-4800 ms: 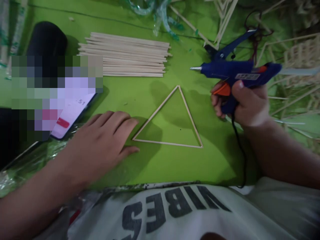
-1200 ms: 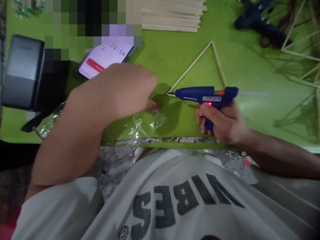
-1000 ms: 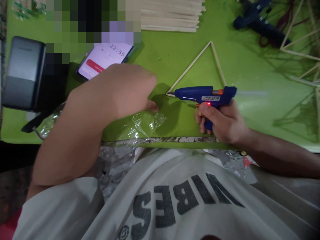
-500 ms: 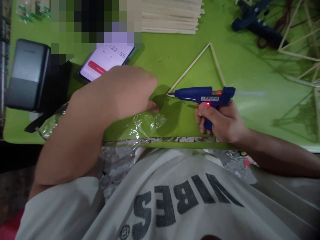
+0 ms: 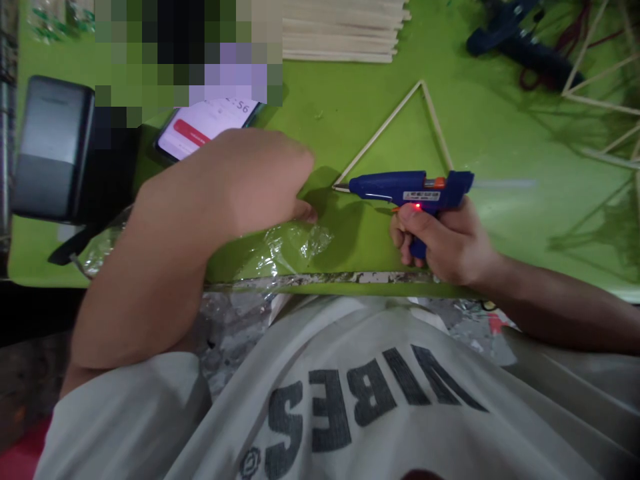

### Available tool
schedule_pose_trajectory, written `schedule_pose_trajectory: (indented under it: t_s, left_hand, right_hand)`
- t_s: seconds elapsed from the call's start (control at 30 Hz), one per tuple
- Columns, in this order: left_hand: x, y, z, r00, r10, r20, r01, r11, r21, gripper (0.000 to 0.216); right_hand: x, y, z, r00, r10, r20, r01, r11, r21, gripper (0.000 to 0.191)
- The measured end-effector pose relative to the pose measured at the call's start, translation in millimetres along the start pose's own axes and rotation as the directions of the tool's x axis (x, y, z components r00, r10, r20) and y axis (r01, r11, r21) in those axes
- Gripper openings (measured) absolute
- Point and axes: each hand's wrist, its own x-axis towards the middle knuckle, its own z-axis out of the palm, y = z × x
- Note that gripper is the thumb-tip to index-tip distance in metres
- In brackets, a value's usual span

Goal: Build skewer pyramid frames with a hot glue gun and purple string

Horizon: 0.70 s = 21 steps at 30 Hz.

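Observation:
My right hand is wrapped around the grip of a blue glue gun, which points left with a small red light lit. A clear glue stick protrudes from its back. The nozzle tip meets, or nearly meets, the lower left end of a wooden stick frame. Two sticks form its peak; the gun covers the lower end of the right one. My left hand rests on the table left of the nozzle, curled closed. Its fingers are mostly hidden, and so is anything inside them.
Crumpled clear plastic lies below my left hand. A phone and a dark power bank are at the left. Bundled wooden sticks lie at the back. Another dark tool and a stick structure occupy the right.
The glue gun and both hands keep nearly the same positions. The view has shifted slightly, and the phone's timer display has moved on by a second.

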Motion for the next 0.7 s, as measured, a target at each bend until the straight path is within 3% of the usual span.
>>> schedule_pose_trajectory:
  t_s: [0.5,0.7]
  left_hand:
    - [0.5,0.2,1.0,0.999,-0.047,0.017,0.048,0.995,-0.084,0.065]
    - [0.6,1.5,0.1,0.998,-0.049,0.030,0.049,0.999,-0.021,0.071]
  right_hand:
    - [-0.6,0.7,-0.8,0.999,-0.020,0.025,0.020,1.000,0.022,0.051]
    - [-0.8,2.0,-2.2,0.999,-0.034,0.027,0.033,0.999,0.029,0.048]
